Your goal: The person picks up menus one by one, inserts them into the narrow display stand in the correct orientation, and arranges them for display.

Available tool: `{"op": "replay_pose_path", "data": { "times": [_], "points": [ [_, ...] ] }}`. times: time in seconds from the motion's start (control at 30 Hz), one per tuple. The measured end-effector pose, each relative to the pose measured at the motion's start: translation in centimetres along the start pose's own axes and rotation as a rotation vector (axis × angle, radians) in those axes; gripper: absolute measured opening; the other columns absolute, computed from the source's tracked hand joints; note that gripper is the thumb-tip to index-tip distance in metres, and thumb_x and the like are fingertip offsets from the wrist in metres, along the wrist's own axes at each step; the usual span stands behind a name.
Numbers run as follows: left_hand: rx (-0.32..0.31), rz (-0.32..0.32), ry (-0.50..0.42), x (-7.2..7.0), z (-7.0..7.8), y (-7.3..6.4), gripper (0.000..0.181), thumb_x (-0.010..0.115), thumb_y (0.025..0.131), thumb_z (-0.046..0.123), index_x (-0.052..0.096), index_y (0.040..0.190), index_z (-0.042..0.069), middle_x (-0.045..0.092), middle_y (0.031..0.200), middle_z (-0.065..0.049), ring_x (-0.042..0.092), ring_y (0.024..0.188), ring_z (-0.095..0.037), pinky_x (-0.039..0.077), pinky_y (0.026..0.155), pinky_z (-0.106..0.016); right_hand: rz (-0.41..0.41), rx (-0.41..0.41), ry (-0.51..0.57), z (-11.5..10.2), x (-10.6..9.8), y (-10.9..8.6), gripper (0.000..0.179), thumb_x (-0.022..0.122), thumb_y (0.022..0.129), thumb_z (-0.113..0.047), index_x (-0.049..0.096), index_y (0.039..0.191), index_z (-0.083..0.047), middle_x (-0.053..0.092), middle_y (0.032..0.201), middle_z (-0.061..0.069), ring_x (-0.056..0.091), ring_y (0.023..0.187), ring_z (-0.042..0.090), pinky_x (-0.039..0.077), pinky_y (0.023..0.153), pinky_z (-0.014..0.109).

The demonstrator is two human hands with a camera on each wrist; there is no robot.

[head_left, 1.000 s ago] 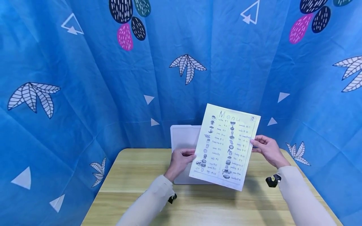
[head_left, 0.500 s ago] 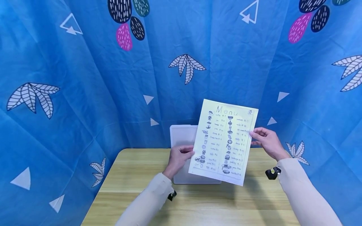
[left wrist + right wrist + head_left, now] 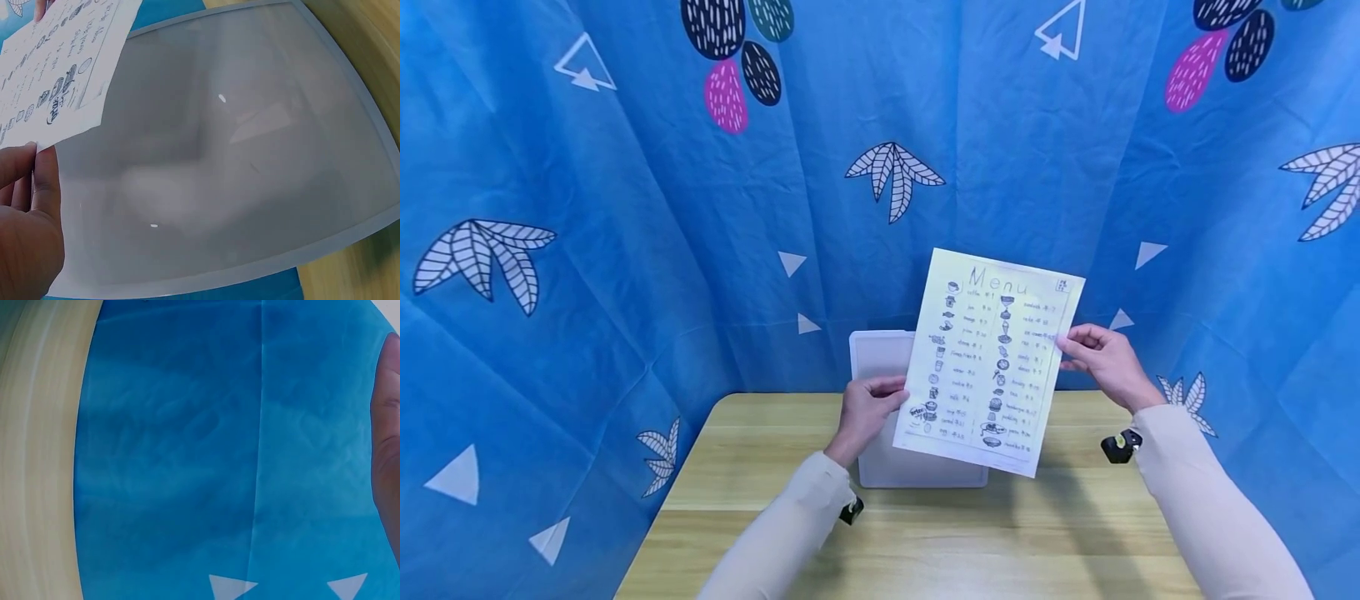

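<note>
A white menu sheet [image 3: 988, 367], handwritten with small food drawings and prices, is held up above the table, its top leaning slightly right. My left hand [image 3: 867, 412] pinches its left edge low down between thumb and fingers; the left wrist view shows this pinch at the sheet's [image 3: 62, 69] edge. On the opposite edge, higher up, my right hand [image 3: 1105, 362] pinches the paper. Behind the sheet stands a pale, flat framed board [image 3: 880, 354], partly covered by it. Only part of the right hand [image 3: 387, 437] enters the right wrist view.
The wooden table [image 3: 745, 500] spreads beneath both arms. A blue patterned curtain [image 3: 760, 250] encloses the back and sides. Black wrist cameras [image 3: 1122, 447] sit on both wrists. The board's grey face [image 3: 237, 156] fills most of the left wrist view.
Both hands have raised the menu sheet and shifted it slightly left. Their pinch on its edges stays the same, and the board has not moved.
</note>
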State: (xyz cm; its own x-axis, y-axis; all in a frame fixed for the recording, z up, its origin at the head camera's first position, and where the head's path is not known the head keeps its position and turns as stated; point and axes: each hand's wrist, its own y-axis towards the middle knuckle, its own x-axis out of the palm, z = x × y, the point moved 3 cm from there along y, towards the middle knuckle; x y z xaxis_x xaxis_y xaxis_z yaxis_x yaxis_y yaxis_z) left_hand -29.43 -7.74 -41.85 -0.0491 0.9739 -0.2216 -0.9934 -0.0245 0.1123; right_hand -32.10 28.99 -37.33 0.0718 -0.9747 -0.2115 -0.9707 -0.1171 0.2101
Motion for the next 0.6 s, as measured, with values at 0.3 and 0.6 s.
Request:
{"op": "replay_pose_path", "data": {
  "times": [0.3, 0.6],
  "points": [
    [-0.036, 0.002, 0.012, -0.9, 0.1, 0.6, 0.024, 0.078, 0.088, 0.012, 0.077, 0.112, 0.013, 0.075, 0.105, -0.004, 0.071, 0.098, -0.020, 0.058, 0.084, -0.032, 0.007, -0.015, 0.003, -0.9, 0.6, 0.6, 0.033, 0.068, 0.097, -0.023, 0.061, 0.109, 0.007, 0.072, 0.098, -0.007, 0.070, 0.085, 0.010, 0.059, 0.075, 0.027],
    [-0.018, 0.026, 0.006, -2.1, 0.6, 1.3, 0.023, 0.078, 0.087, 0.009, 0.078, 0.109, 0.010, 0.075, 0.103, -0.007, 0.071, 0.097, -0.022, 0.058, 0.083, -0.033, 0.024, -0.060, -0.047, -1.5, 1.4, 1.3, 0.035, 0.067, 0.097, -0.026, 0.061, 0.109, 0.006, 0.071, 0.098, -0.007, 0.070, 0.086, 0.010, 0.059, 0.076, 0.027]
  ]
}}
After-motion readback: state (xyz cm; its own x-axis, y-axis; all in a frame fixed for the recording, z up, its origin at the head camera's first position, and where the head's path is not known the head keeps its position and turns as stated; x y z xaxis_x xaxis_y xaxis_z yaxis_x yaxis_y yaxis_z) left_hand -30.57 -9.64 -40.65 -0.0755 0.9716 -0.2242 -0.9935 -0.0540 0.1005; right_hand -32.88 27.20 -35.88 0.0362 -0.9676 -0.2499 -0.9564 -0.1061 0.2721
